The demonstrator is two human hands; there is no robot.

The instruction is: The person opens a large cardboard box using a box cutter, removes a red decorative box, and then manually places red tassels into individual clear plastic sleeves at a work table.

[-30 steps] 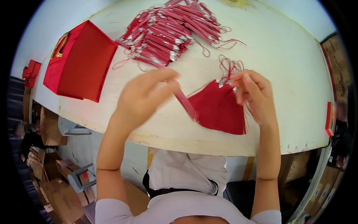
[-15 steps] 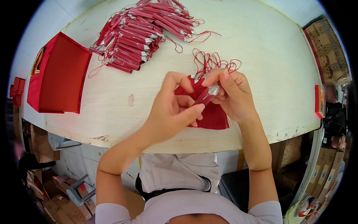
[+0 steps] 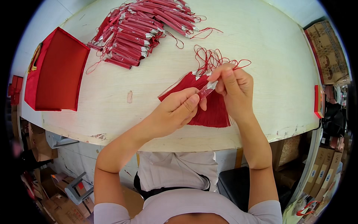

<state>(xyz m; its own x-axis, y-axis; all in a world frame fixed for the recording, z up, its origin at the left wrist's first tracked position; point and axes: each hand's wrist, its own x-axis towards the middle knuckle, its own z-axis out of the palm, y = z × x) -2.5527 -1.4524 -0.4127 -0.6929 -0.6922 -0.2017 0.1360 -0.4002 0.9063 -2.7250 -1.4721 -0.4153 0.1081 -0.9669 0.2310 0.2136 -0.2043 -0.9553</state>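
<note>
Between my hands is a wrapped red tassel with a silver cap, tilted up to the right. My left hand is closed around its lower part. At the silver end, my right hand pinches the cap with thumb and forefinger, and a red cord loop sticks out past it. Beneath them, unwrapped red tassels lie fanned on the table, their skirts spread toward me. The looped red cords of these tassels bunch up on the far side. My fingers hide part of the held tassel.
A large pile of wrapped red tassels covers the far left of the pale table. An open red box stands at the left. Cardboard boxes stand at the right beyond the table's edge, and a small red block sits on it.
My left hand has moved slightly right and its fingers have closed around the tassel's wrapped body. My right hand still pinches the silver end.
</note>
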